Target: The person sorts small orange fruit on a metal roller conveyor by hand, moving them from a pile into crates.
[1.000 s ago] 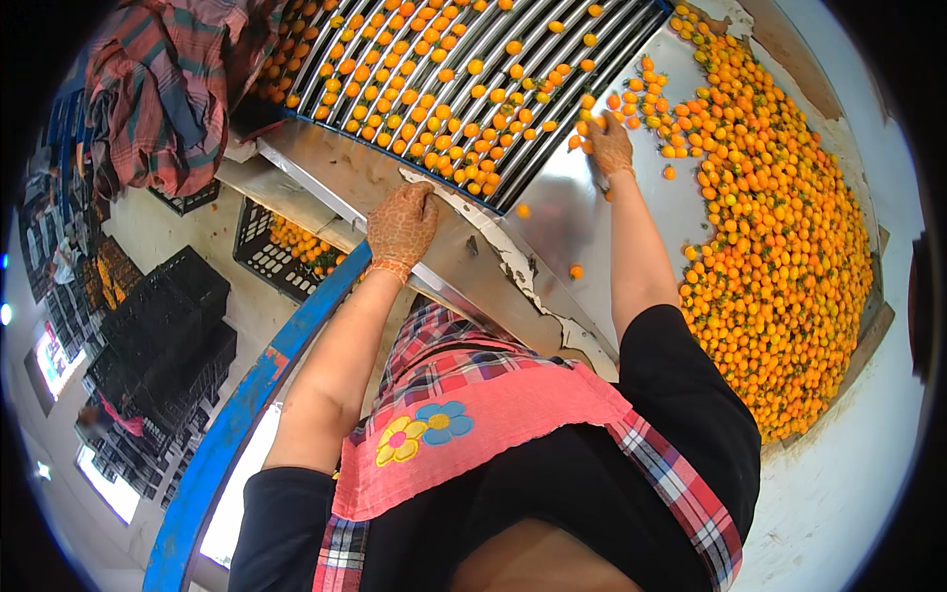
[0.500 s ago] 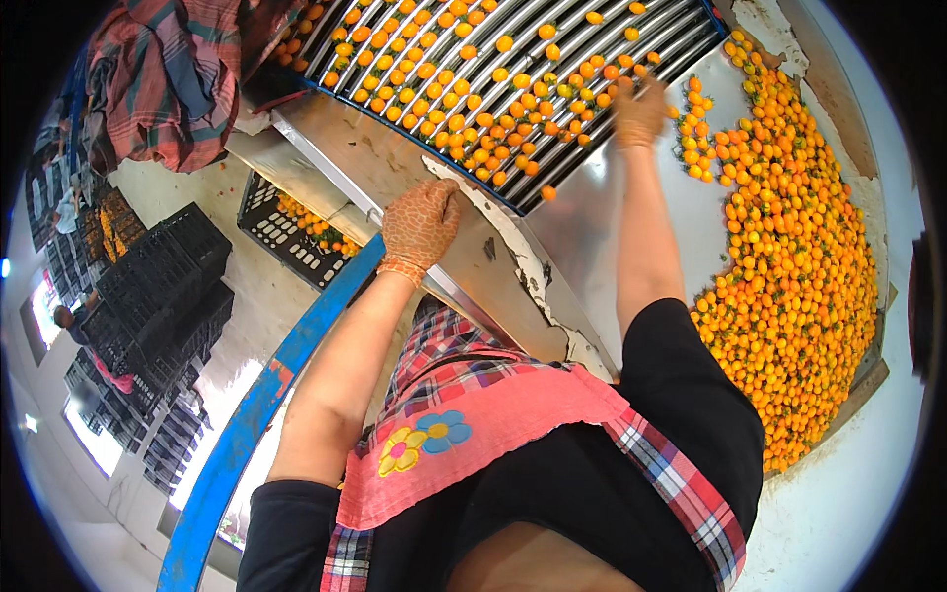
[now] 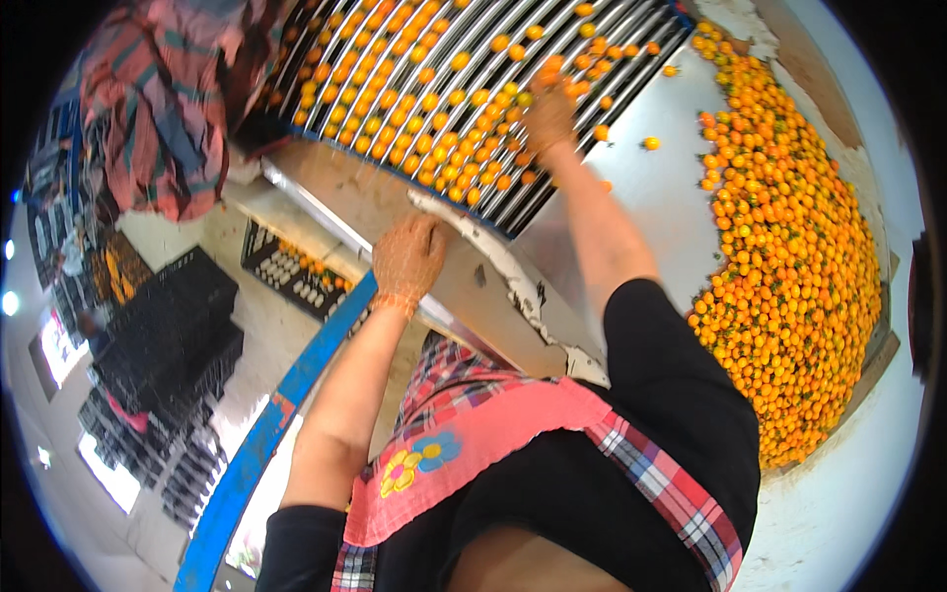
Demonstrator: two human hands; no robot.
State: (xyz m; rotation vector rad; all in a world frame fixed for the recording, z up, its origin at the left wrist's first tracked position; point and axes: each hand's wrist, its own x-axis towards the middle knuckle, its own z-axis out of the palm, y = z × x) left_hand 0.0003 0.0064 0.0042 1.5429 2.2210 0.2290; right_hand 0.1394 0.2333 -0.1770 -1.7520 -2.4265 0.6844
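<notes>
My right hand point(image 3: 549, 116), in a thin brownish patterned glove, is over the metal rollers point(image 3: 501, 74) among small orange-yellow tomatoes point(image 3: 460, 61). Tomatoes lie close about its fingers, which are smeared by motion, so I cannot tell if it holds any. My left hand point(image 3: 408, 255), gloved alike, is closed with curled fingers over the metal edge of the sorting table, by the top of a blue bar point(image 3: 286, 400). On the sheet-metal chute point(image 3: 641, 197) right of the rollers lie a few loose tomatoes, and a large heap of tomatoes point(image 3: 799, 296) fills its right side.
A black crate point(image 3: 286, 271) with some tomatoes sits below the table on the left. Further left are stacked black crates point(image 3: 163, 331). A plaid cloth point(image 3: 158, 109) hangs at the upper left. Worn, peeling boards point(image 3: 493, 247) edge the rollers.
My right hand has moved left from the chute's edge onto the rollers. Tomatoes that lay apart from the heap on the chute are now fewer and scattered. My left hand stays on the edge.
</notes>
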